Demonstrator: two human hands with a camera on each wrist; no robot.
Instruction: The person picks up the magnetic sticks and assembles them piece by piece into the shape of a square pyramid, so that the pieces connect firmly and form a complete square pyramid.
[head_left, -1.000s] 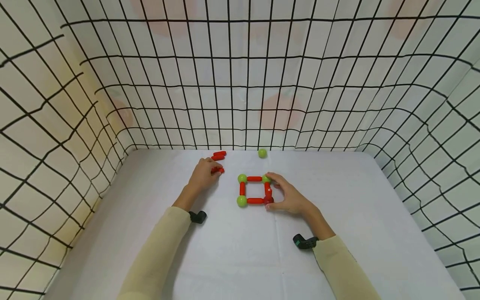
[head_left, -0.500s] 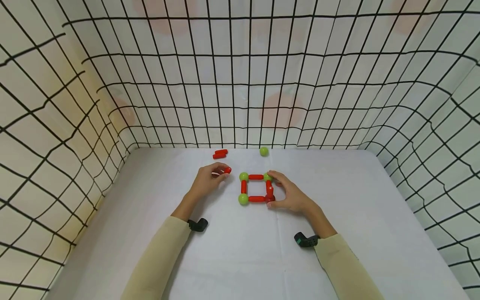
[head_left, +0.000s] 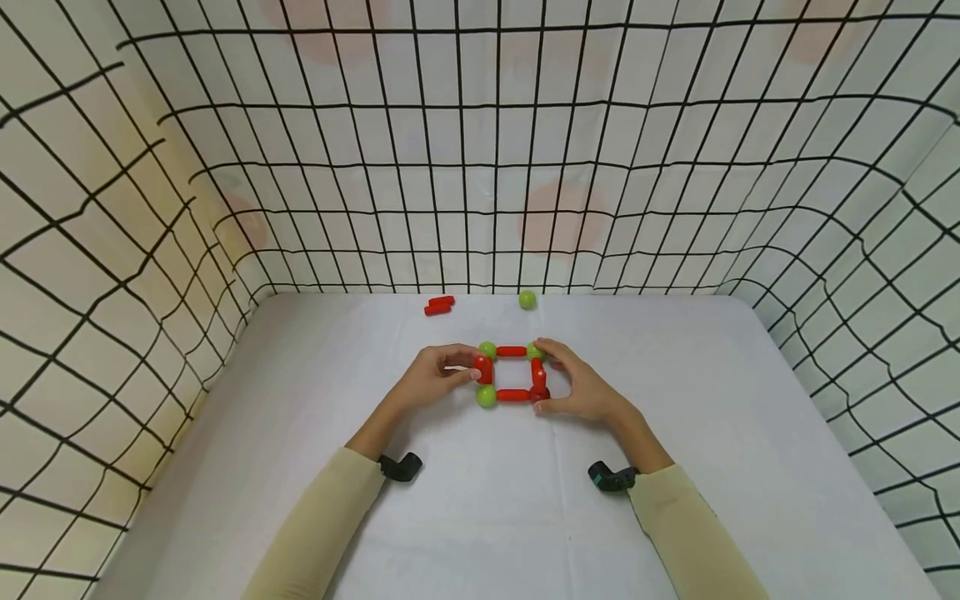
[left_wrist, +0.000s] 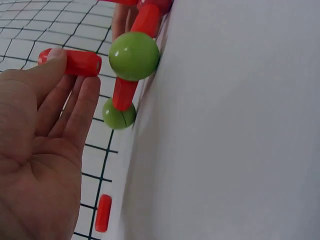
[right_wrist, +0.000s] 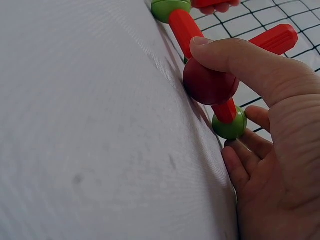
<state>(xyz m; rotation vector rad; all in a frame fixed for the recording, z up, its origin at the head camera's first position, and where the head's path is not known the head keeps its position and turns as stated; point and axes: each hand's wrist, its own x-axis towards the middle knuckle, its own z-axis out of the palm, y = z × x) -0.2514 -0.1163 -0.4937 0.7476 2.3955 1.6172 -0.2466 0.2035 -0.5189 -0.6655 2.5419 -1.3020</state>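
In the head view a ball-and-rod square (head_left: 513,395) lies on the white table, red rods joining green balls and one dark red ball (right_wrist: 210,82). My right hand (head_left: 588,392) holds its right side, thumb on the dark red ball and fingers at the far green ball (right_wrist: 230,123). Another red rod (right_wrist: 275,39) sticks up from the dark red ball. At the square's left side my left hand (head_left: 433,377) pinches a loose red rod (left_wrist: 82,62) between thumb and fingertips. In the left wrist view this rod is apart from the near left green ball (left_wrist: 134,56).
Two loose red rods (head_left: 439,306) lie near the table's far edge, left of centre. A single green ball (head_left: 527,299) rests near that edge, farther right. Black-grid netting (head_left: 480,192) stands around the back and sides of the white table (head_left: 480,517).
My left hand has lifted a red rod from near the far rods and brought it right, to the square's left side. My right hand stays in place on the square.
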